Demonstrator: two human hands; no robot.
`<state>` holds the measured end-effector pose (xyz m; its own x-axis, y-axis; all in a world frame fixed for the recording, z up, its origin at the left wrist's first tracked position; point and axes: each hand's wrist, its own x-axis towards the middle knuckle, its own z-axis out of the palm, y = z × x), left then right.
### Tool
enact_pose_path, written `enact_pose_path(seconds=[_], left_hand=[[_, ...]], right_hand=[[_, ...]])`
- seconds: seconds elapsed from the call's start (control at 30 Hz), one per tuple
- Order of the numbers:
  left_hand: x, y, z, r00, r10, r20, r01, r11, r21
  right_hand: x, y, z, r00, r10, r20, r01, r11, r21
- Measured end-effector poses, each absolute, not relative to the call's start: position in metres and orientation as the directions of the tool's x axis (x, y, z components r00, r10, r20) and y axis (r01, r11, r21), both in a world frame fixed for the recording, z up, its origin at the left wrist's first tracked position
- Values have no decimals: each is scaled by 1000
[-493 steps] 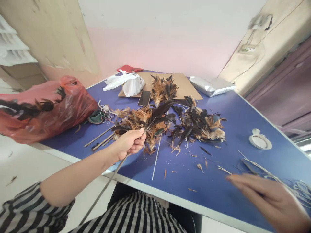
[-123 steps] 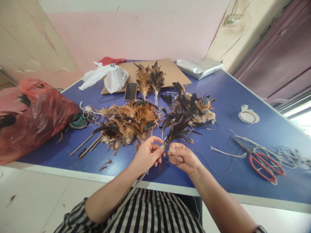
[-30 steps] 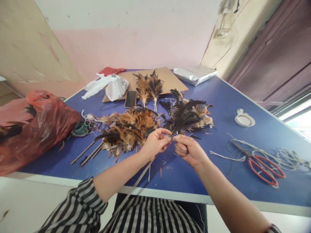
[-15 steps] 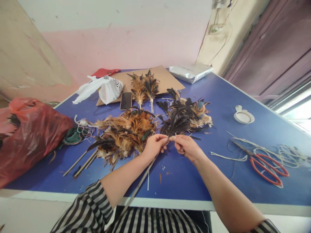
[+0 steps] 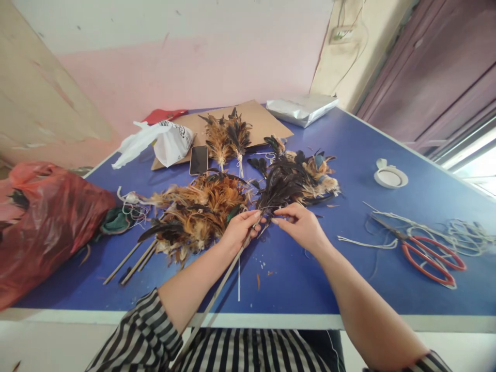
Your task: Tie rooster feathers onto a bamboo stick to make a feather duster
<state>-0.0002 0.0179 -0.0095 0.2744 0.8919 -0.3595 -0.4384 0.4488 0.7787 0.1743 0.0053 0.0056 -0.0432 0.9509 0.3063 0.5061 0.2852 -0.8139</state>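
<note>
Since the frame half a second earlier, my right hand (image 5: 304, 227) has come away from my left hand (image 5: 241, 230): its thumb and forefinger, then pinched beside the left fingertips, now stand apart.

Reference for all positions: the stick (image 5: 223, 284). Its long axis runs diagonally from near my lap, away from me and to the right. Its far end meets the base of the dark feathers (image 5: 281, 185), which fan outward roughly in line with it. My left hand, the nearer one, is clamped on the stick just below that base. My right hand is just to the right of the same joint; whether its fingertips touch the fine strand there, I cannot tell.

Materials: the stick is slim, straight and dull tan; the dark feathers are long, soft and curved. Left of the stick: a fluffy orange-brown feather pile (image 5: 209, 204), then thin loose sticks (image 5: 123, 262), then a crumpled, translucent red bag (image 5: 62, 212). Beyond its far end: two feather bundles (image 5: 238, 135), tops over flat brown cardboard (image 5: 263, 121). Well to its right: scissors (image 5: 406, 242) with looped red handles, pale cord (image 5: 362, 243) and a ring-shaped tape roll (image 5: 382, 181). Beneath: the smooth blue worktop (image 5: 294, 289).
</note>
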Motion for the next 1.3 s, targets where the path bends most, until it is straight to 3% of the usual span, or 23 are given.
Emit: enact_pose_path(seconds=[0.17, 0.37, 0.7, 0.9, 0.97, 1.07, 1.17, 1.3], left_hand=[[1, 17, -10, 275, 896, -349, -429, 439, 789], [6, 10, -9, 200, 958, -205, -303, 260, 917], [6, 3, -19, 185, 982, -23, -71, 37, 997], [3, 1, -15, 132, 955, 265, 165, -285, 944], [3, 1, -14, 163, 946, 280, 204, -310, 929], [3, 2, -15, 157, 967, 203, 200, -232, 952], [4, 4, -16, 96, 995, 36, 139, -49, 989], [5, 5, -15, 30, 996, -81, 20, 81, 997]], right_hand=[[164, 7, -6, -66, 942, 330, 603, 301, -739], [161, -2, 4, -133, 834, 535, 656, 479, -583], [157, -10, 8, -306, 813, 495, 711, 541, -449], [155, -9, 12, -235, 816, 528, 630, 541, -557], [155, -7, 12, -210, 823, 528, 577, 540, -612], [155, -3, 8, -147, 881, 449, 457, 464, -759], [154, 0, -1, -84, 951, 298, 299, 310, -903], [151, 2, -11, -109, 980, 166, 214, 186, -959]])
